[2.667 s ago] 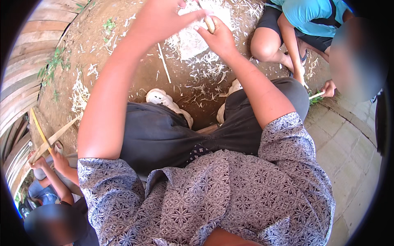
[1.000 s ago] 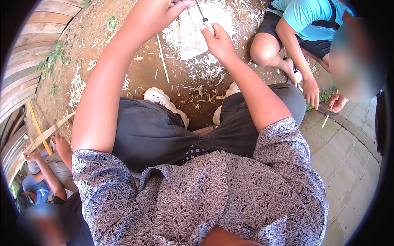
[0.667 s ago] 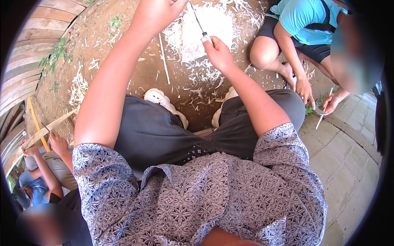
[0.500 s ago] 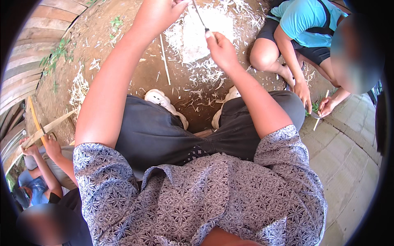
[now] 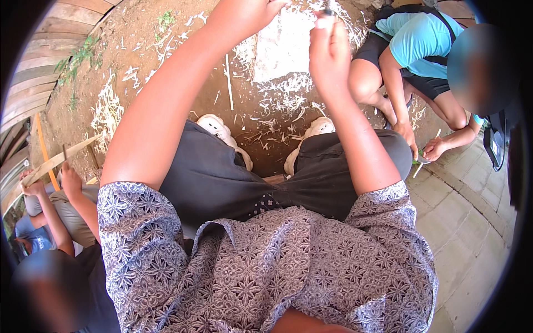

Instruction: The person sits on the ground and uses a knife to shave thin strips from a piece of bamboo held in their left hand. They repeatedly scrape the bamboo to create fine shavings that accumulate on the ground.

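Observation:
My right hand (image 5: 331, 53) is closed around the dark handle of a knife (image 5: 328, 8), over the right side of a pale sheet (image 5: 280, 50) on the ground. The blade is out of the picture now. My left hand (image 5: 250, 12) reaches to the top edge, left of the right hand and apart from it. Its fingers are pinched together at the very rim, and whatever they hold is cut off. White wood shavings (image 5: 286, 91) lie over and around the sheet, between and beyond my white shoes (image 5: 216, 129).
A thin pale stick (image 5: 229, 83) lies on the dirt. At right, a crouching person in a teal shirt (image 5: 422, 36) works a thin stick (image 5: 426, 158) with a small blade. At left, another person holds a flat wooden strip (image 5: 61, 161). Paving (image 5: 466, 216) runs along the right.
Both my hands have moved up and to the right, the right one with the knife. The knife's blade has left the picture. The left-hand person's blade has shifted along the strip.

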Tool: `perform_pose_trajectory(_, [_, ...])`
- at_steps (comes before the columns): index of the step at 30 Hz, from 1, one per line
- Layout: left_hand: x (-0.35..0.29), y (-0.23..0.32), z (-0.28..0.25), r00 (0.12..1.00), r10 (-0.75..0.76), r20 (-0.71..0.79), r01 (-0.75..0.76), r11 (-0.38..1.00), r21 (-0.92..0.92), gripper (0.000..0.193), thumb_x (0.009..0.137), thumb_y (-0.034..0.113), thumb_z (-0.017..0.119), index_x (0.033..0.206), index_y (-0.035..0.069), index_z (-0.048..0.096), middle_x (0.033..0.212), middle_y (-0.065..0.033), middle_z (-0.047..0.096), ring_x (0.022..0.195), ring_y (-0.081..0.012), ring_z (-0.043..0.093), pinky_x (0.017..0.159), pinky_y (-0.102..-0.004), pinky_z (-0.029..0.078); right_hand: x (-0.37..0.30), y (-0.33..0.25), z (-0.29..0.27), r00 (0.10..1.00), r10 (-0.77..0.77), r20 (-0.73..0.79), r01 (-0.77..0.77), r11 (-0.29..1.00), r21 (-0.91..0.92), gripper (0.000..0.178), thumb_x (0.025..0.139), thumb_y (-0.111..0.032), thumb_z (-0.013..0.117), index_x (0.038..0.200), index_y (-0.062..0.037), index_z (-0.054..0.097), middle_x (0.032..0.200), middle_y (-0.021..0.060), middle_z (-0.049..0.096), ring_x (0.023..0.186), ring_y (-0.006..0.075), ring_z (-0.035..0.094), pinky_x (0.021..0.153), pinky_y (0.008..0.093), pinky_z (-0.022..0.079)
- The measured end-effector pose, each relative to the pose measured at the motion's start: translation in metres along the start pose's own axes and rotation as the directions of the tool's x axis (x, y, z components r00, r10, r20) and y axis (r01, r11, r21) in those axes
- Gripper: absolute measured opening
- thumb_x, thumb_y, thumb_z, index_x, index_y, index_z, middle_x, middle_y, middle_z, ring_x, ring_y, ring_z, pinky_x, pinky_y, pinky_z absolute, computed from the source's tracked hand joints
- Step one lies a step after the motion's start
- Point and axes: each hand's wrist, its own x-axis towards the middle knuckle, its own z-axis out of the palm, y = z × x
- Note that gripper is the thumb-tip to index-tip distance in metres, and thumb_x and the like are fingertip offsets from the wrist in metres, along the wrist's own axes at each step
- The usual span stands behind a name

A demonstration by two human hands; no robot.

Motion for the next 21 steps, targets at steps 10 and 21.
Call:
perform_pose_trajectory(10, [0.005, -0.001, 0.003, 1.0, -0.003, 0.004, 0.003, 1.0, 0.018, 0.009, 0.086, 0.009, 0.069, 0.083, 0.001, 0.067, 0.083, -0.0226, 0.067, 0.081, -0.0394, 0.067, 0.073, -0.0451, 0.053, 0.001, 0.016, 0.0, 0.996, 0.025, 0.09, -0.02, 0.998, -0.058, 0.034, 0.107, -0.031, 0.047, 0.102, -0.0011, 0.06, 0.091, 0.0253, 0.068, 0.087, 0.0427, 0.067, 0.079, 0.0477, 0.051])
perform_pose_trajectory(21, [0.006, -0.009, 0.0, 1.0, -0.027, -0.004, 0.027, 1.0, 0.007, 0.008, 0.086, 0.008, 0.069, 0.083, 0.001, 0.067, 0.083, -0.0216, 0.067, 0.08, -0.0375, 0.067, 0.073, -0.0439, 0.053, 0.008, 0.013, 0.001, 0.999, -0.038, 0.02, 0.039, 0.997, -0.061, 0.034, 0.106, -0.031, 0.051, 0.094, 0.0, 0.057, 0.084, 0.025, 0.066, 0.077, 0.0414, 0.067, 0.072, 0.0462, 0.051])
